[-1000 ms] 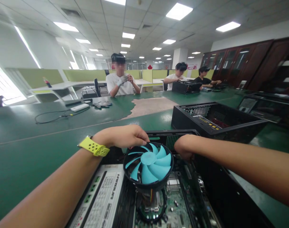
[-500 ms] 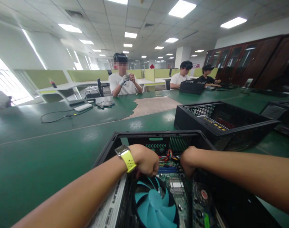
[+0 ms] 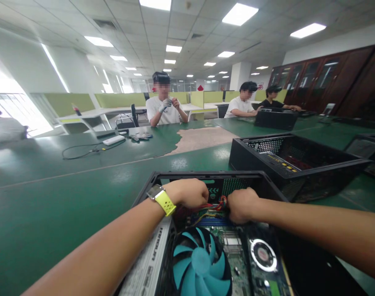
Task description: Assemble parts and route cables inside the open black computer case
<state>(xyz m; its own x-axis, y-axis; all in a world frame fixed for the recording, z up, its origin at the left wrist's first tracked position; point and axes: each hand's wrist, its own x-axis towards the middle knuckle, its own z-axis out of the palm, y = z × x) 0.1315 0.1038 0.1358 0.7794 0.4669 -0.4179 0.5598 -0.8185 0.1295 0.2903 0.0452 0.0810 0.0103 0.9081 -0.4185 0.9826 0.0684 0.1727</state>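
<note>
An open black computer case (image 3: 158, 177) lies on the green table in front of me. Inside it sit a black cooler with a blue fan (image 3: 200, 262), a green motherboard (image 3: 240, 265), a small round fan (image 3: 263, 254) and a grey power supply (image 3: 150, 263). My left hand (image 3: 189, 192), with a yellow-strapped watch on its wrist, is closed at the far end of the case on a bundle of red and yellow cables (image 3: 213, 206). My right hand (image 3: 242, 204) is closed at the same bundle from the right side.
A second open black case (image 3: 295, 162) stands to the right, another (image 3: 275, 119) farther back. Three people sit at the far side of the table. A white power strip (image 3: 113, 140) with a black cable and small tools (image 3: 139, 136) lie at the far left.
The blue fan cooler went from held above the case to sitting down inside it. My left hand left the fan and moved to the cables at the far end; the camera tilted up.
</note>
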